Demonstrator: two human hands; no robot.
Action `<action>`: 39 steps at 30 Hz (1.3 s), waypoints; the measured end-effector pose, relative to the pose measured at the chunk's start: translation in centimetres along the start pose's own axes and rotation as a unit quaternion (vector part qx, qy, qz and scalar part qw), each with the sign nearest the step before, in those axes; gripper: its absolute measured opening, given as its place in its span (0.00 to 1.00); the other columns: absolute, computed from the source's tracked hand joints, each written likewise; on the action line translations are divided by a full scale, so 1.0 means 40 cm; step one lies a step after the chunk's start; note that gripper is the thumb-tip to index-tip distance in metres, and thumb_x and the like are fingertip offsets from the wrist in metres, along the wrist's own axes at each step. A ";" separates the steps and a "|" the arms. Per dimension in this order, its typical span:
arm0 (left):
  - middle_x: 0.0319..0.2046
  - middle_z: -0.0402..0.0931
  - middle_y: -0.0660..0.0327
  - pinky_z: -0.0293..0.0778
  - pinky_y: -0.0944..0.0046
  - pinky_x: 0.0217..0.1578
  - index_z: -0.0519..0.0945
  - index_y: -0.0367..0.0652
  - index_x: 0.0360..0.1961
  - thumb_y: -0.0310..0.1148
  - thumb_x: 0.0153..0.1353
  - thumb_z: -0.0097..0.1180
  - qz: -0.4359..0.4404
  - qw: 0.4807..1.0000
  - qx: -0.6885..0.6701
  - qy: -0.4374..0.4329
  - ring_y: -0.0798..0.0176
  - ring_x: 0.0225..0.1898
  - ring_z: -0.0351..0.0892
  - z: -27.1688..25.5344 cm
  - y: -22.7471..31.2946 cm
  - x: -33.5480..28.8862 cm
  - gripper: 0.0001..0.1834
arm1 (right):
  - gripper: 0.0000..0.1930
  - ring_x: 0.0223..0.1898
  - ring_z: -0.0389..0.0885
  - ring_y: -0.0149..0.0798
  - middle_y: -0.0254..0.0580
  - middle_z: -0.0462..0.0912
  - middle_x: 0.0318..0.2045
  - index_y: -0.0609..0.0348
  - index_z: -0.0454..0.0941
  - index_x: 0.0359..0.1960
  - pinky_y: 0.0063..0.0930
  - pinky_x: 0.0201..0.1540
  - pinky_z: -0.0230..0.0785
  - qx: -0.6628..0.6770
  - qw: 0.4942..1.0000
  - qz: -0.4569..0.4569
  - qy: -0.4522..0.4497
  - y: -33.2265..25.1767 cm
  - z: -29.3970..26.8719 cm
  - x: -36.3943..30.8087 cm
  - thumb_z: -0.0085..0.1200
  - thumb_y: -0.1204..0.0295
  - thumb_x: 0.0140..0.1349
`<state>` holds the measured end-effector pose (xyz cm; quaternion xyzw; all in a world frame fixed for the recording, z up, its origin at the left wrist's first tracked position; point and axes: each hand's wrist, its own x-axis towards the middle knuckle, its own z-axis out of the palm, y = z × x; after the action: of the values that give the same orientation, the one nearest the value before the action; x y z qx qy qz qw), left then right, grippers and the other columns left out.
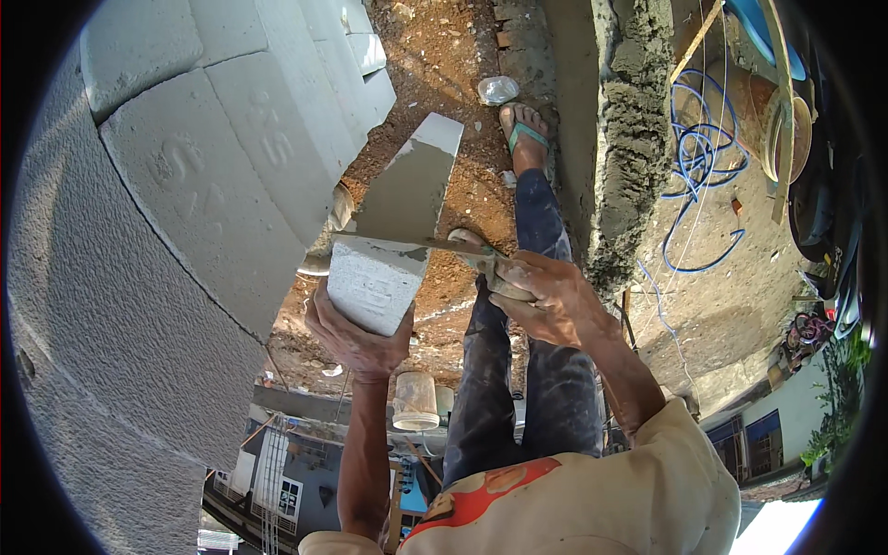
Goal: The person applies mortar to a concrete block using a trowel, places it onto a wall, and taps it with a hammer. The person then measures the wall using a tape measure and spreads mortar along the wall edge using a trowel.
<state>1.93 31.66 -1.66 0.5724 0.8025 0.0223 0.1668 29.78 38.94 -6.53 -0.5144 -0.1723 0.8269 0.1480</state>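
Note:
My left hand (356, 338) cups the near end of a long, pale grey lightweight concrete block (377, 285) from beneath, fingers and thumb wrapped round its sides. Wet grey mortar (404, 192) coats most of the block's long face, leaving a bare pale patch at the far end. In my right hand (555, 298) is the handle of a trowel (393, 243). Its thin blade shows nearly edge-on and lies across the mortared face, close to the near end. The fingers around the handle are closed, and mortar smears them.
Stacked pale blocks (227, 139) rise on the left. A mortar-topped low wall (632, 139) runs along the right, with a tangled blue hose (705, 148) beyond. On the reddish ground are a bucket (415, 400), a clear plastic bag (499, 90) and my sandalled foot (525, 129).

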 end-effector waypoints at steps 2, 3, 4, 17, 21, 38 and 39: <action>0.67 0.60 0.41 0.60 0.32 0.63 0.56 0.30 0.74 0.50 0.44 0.76 -0.004 1.000 0.017 -0.005 0.36 0.64 0.60 -0.013 -0.005 -0.004 0.62 | 0.13 0.37 0.87 0.50 0.46 0.84 0.38 0.61 0.82 0.46 0.38 0.42 0.81 -0.445 0.868 -0.220 0.022 -0.039 -0.008 0.099 0.65 0.66 0.66; 0.68 0.60 0.41 0.60 0.32 0.62 0.56 0.31 0.74 0.50 0.45 0.76 -0.002 1.000 0.023 -0.005 0.36 0.64 0.60 -0.015 0.001 -0.001 0.62 | 0.14 0.39 0.87 0.54 0.49 0.85 0.40 0.61 0.83 0.47 0.41 0.45 0.81 -0.449 0.872 -0.189 0.051 0.003 -0.029 0.176 0.65 0.65 0.65; 0.68 0.60 0.41 0.60 0.32 0.62 0.56 0.31 0.74 0.50 0.45 0.76 0.002 1.000 0.011 -0.004 0.36 0.64 0.60 -0.002 0.015 0.008 0.62 | 0.15 0.41 0.87 0.58 0.52 0.86 0.43 0.61 0.84 0.47 0.43 0.48 0.81 -0.460 0.869 -0.157 0.086 0.061 -0.069 0.260 0.65 0.64 0.64; 0.62 0.64 0.43 0.61 0.35 0.61 0.58 0.34 0.72 0.54 0.44 0.77 -0.031 0.999 0.025 -0.007 0.38 0.62 0.64 -0.033 0.021 0.024 0.61 | 0.23 0.55 0.83 0.66 0.67 0.82 0.54 0.67 0.79 0.56 0.54 0.58 0.77 -0.462 0.869 -0.120 0.128 0.021 -0.158 0.070 0.57 0.62 0.66; 0.60 0.65 0.42 0.62 0.36 0.59 0.59 0.35 0.71 0.58 0.45 0.77 -0.033 0.999 -0.001 0.015 0.37 0.61 0.66 -0.032 0.030 0.016 0.61 | 0.21 0.54 0.83 0.68 0.71 0.82 0.52 0.66 0.79 0.54 0.58 0.55 0.78 -0.692 0.654 -0.290 0.097 -0.244 -0.131 0.247 0.58 0.62 0.67; 0.61 0.66 0.41 0.62 0.36 0.59 0.62 0.29 0.69 0.64 0.42 0.77 -0.030 0.999 0.015 -0.014 0.35 0.60 0.66 0.001 0.004 -0.005 0.64 | 0.12 0.50 0.91 0.51 0.46 0.91 0.44 0.54 0.90 0.45 0.45 0.43 0.84 -0.795 0.530 -0.221 0.197 -0.771 0.105 1.191 0.53 0.72 0.68; 0.61 0.66 0.42 0.62 0.37 0.58 0.62 0.28 0.69 0.64 0.42 0.77 -0.031 0.999 0.018 -0.010 0.36 0.60 0.66 0.001 -0.001 -0.009 0.64 | 0.12 0.49 0.91 0.51 0.45 0.91 0.45 0.53 0.91 0.44 0.46 0.44 0.84 -0.796 0.541 -0.206 0.176 -0.764 0.130 1.195 0.55 0.72 0.68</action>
<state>2.02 31.32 -1.64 0.5504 0.8184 -0.0027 0.1652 6.76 85.82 -29.26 -0.5061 -0.8316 0.1894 -0.1283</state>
